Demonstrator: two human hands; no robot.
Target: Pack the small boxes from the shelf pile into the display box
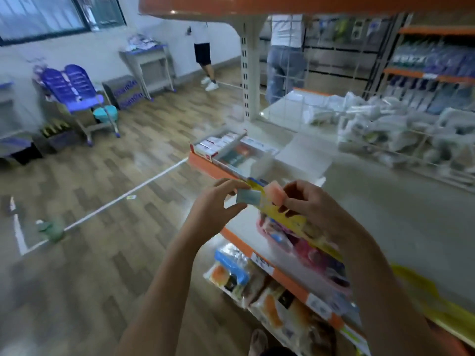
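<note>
My left hand [218, 201] pinches a small pale blue box [248, 197] between thumb and fingers. My right hand [312, 204] grips a small pink-orange box [276, 194] just to its right. Both are held over the yellow display box [285, 218], which lies on the cream shelf [385, 214] near its orange front edge. Below my right wrist, pink and blue small boxes [303, 249] fill the display box. The whole view is blurred by motion.
Further along the shelf stands a red-and-white carton tray [218, 146] with a clear divider. White bags fill a wire bin [401, 129] at the back right. Packaged snacks [246, 278] sit on the lower shelf. Two people stand in the far aisle.
</note>
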